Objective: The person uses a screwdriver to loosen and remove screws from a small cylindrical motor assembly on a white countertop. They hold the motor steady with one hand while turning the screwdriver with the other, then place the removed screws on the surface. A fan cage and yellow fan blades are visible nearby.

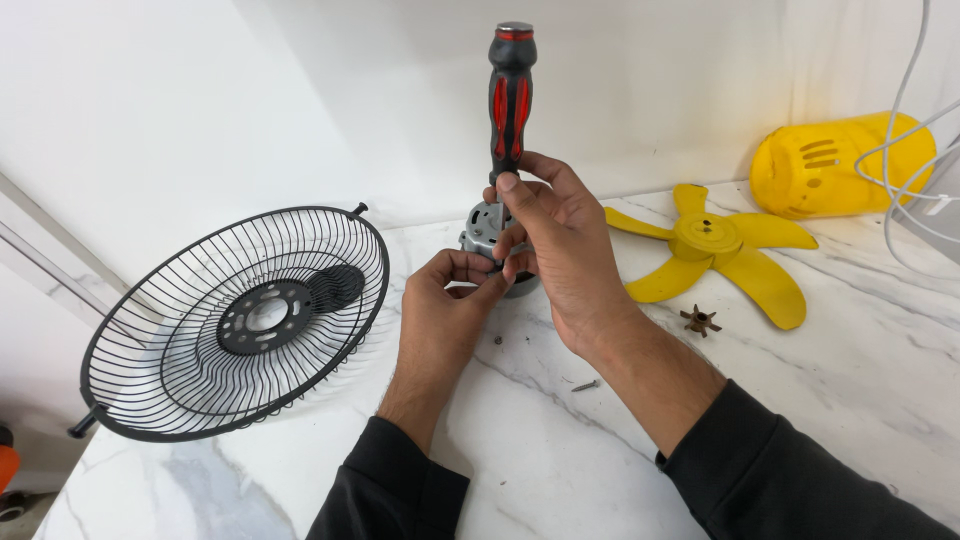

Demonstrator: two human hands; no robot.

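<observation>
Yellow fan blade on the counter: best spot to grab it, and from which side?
Take the yellow fan blade by its raised round hub, coming from above. It lies flat on the marble counter, so the thin vanes give little edge, and the hub stands up clear.

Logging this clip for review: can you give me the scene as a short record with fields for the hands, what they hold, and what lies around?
right hand: grips the lower part of an upright red-and-black screwdriver
left hand: fingers at the side of a small grey motor
surface: white marble-look table
left side: black wire fan guard, tilted against the wall
right side: yellow fan blade, yellow housing, white cable
loose bits: screw, small brown hub
</observation>
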